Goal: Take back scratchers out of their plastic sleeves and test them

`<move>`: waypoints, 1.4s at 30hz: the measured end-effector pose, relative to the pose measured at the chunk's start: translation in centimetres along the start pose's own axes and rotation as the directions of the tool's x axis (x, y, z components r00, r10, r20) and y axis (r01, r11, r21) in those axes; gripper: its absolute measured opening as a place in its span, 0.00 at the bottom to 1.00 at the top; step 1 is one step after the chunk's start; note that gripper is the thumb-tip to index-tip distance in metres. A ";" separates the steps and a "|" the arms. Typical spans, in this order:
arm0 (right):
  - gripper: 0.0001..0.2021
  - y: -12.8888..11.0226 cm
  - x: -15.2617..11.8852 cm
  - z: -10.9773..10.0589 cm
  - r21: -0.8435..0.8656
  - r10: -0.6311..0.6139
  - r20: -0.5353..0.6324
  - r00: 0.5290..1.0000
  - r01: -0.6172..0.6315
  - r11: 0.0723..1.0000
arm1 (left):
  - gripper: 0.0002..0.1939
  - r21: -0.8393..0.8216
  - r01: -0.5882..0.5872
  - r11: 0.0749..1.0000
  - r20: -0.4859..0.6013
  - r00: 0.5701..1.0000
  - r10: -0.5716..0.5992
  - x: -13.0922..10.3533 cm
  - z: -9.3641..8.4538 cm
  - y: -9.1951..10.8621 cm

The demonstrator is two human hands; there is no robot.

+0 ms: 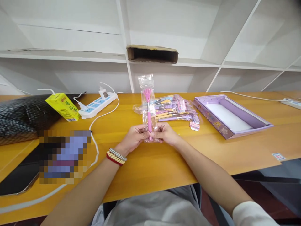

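Note:
Both hands hold a pink back scratcher (pixel 149 117) in a clear plastic bag, upright with its claw-shaped head at the top. My left hand (pixel 136 137) pinches the lower left of the bag near the handle's end. Opposite it, my right hand (pixel 166 134) pinches the lower right, the two thumbs almost meeting over the handle. Just behind lies a pile of similar bagged scratchers (pixel 174 108) in purple, blue, yellow and pink, some with pink tags. A purple open box (pixel 207 116) with a white bottom stands to the right of the pile.
Left on the wooden table (pixel 127 166) are a yellow drink carton (pixel 63 106) with a straw, a white power strip (pixel 97 105), a black wrapped package (pixel 25 117) and a partly blurred dark device (pixel 21 172). A white cable curves along there. An open cardboard box (pixel 152 55) sits on the shelf.

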State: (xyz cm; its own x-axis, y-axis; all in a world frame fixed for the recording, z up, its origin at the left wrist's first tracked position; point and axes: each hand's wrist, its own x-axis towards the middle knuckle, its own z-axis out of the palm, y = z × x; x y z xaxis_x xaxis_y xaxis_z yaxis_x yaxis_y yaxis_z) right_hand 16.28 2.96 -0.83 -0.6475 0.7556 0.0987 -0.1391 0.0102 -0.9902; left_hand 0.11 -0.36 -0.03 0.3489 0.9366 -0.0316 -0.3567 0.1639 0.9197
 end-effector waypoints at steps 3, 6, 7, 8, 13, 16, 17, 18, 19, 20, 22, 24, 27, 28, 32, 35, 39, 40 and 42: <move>0.20 0.1 0.0 -0.2 -0.125 0.001 -0.009 1.000 -0.002 0.992 | 0.16 0.036 -0.030 0.999 -0.087 0.996 0.033 0.1 0.0 0.0; 0.18 -0.9 0.0 -1.7 -0.479 -0.073 -0.112 0.991 0.010 0.878 | 0.15 0.096 -0.042 0.995 -0.196 0.979 0.060 0.2 -0.3 -0.1; 0.17 -1.6 -0.2 -2.7 -0.612 -0.106 -0.131 0.986 0.003 0.791 | 0.15 0.130 -0.034 0.991 -0.226 0.972 0.063 0.2 -0.5 -0.1; 0.15 -2.5 -0.4 -4.0 -0.720 -0.116 -0.139 0.983 -0.020 0.693 | 0.15 0.169 -0.023 0.985 -0.249 0.966 0.065 0.2 -0.6 0.0; 0.09 -5.7 -2.8 -12.0 -0.812 -0.019 -0.534 0.845 -0.507 0.288 | 0.15 0.316 0.028 0.948 -0.303 0.950 0.073 0.2 -0.7 -0.1; 0.12 -5.2 -4.7 -15.3 -0.709 0.060 -0.696 0.716 -0.698 0.104 | 0.17 0.342 0.039 0.939 -0.290 0.955 0.066 0.3 -0.4 -0.4; 0.14 -4.8 -5.3 -15.9 -0.684 0.075 -0.722 0.688 -0.726 0.070 | 0.17 0.354 0.044 0.934 -0.279 0.958 0.061 0.3 -0.3 -0.5; 0.15 -4.2 -5.7 -16.2 -0.665 0.077 -0.741 0.667 -0.745 0.055 | 0.17 0.369 0.047 0.928 -0.267 0.962 0.057 0.4 -0.3 -0.7; 0.17 -3.7 -6.0 -16.5 -0.652 0.070 -0.753 0.654 -0.756 0.055 | 0.17 0.386 0.048 0.921 -0.253 0.966 0.056 0.4 -0.4 -0.8; 0.18 -3.2 -6.3 -16.6 -0.644 0.060 -0.760 0.648 -0.762 0.063 | 0.17 0.403 0.045 0.914 -0.237 0.970 0.057 0.4 -0.5 -0.9; 0.19 -2.4 -6.4 -16.7 -0.642 0.050 -0.760 0.648 -0.761 0.089 | 0.17 0.432 0.032 0.901 -0.214 0.975 0.068 0.4 -0.7 -1.0; 0.18 -2.1 -6.4 -16.9 -0.648 0.066 -0.752 0.656 -0.754 0.106 | 0.17 0.452 0.024 0.892 -0.201 0.977 0.075 0.4 -0.9 -1.0; 0.14 -2.6 -6.3 -17.2 -0.667 0.111 -0.726 0.679 -0.734 0.128 | 0.16 0.456 0.027 0.890 -0.176 0.982 0.061 0.3 -1.2 -0.7; 0.13 -3.0 -6.1 -17.1 -0.672 0.114 -0.719 0.685 -0.728 0.134 | 0.16 0.452 0.032 0.892 -0.158 0.986 0.045 0.3 -1.4 -0.6; 0.17 -4.6 -5.1 -15.6 -0.750 -0.107 -0.636 0.764 -0.579 0.320 | 0.17 0.456 0.064 0.888 -0.033 0.998 -0.055 0.2 -2.2 -0.1; 0.18 -4.8 -3.7 -13.6 -0.811 -0.386 -0.520 0.762 -0.299 0.502 | 0.15 0.499 0.085 0.863 0.049 0.991 -0.127 0.1 -2.8 0.4; 0.10 -3.0 -2.3 -11.2 -0.905 -0.639 -0.387 0.665 -0.143 0.400 | 0.15 0.552 0.109 0.827 0.090 0.978 -0.189 -0.1 -2.8 0.8; 0.09 -2.3 -2.1 -10.8 -0.935 -0.692 -0.330 0.642 -0.120 0.334 | 0.15 0.556 0.112 0.824 0.099 0.975 -0.199 -0.2 -2.7 0.8; 0.07 -1.0 -1.9 -10.2 -0.972 -0.754 -0.225 0.617 -0.088 0.218 | 0.16 0.557 0.108 0.823 0.107 0.974 -0.200 -0.2 -2.6 0.9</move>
State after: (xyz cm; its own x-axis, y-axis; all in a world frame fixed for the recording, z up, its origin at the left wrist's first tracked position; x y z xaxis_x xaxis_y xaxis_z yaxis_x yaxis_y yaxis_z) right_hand 25.30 8.24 -1.05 -0.1262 0.6063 0.7852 0.7551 0.5720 -0.3203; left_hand -2.53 0.38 -0.23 0.5041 0.8461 -0.1731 0.2268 0.0637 0.9718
